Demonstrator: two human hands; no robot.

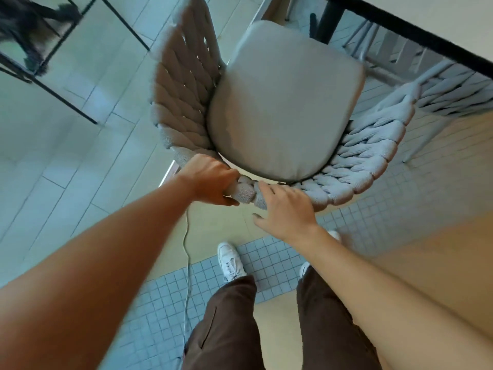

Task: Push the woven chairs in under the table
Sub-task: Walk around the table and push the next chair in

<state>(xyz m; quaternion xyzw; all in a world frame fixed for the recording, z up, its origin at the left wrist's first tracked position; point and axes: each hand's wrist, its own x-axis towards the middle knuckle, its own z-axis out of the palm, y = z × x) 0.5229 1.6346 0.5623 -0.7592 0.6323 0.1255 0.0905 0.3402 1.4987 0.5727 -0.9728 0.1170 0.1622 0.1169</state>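
Directly below the camera, between the person and the table [416,25], stands a woven chair [186,84] seen from above. Its curved back and sides are made of thick padded cords, pale grey-beige, plaited in fat overlapping loops around a rounded rim that wraps the seat like a horseshoe. Inside that rim lies a plump seat cushion [285,102] in smooth light grey fabric, roughly square with rounded corners. The open front of the chair points toward the table, whose pale top with a dark edge crosses the upper right corner; the cushion's far end lies near a dark table leg [329,20], and the chair is not yet under the top.

The left hand [210,180] is closed around the woven rim at the back of the chair, fingers curled over the cords and thumb beneath. The right hand [285,212] lies just beside it, flat and spread, its fingertips resting on the same rim without gripping. The two hands are close together but not touching.

A second woven chair [453,94] of the same corded make sits to the right, partly tucked beneath the table edge. Below the arms show brown trousers [229,321] and a white shoe [230,261] on a floor of small blue-grey tiles [160,303] bordered by beige strips. A thin white cable [186,247] hangs down past the left wrist. At upper left a thin black metal frame [66,81] stands on pale floor tiles.
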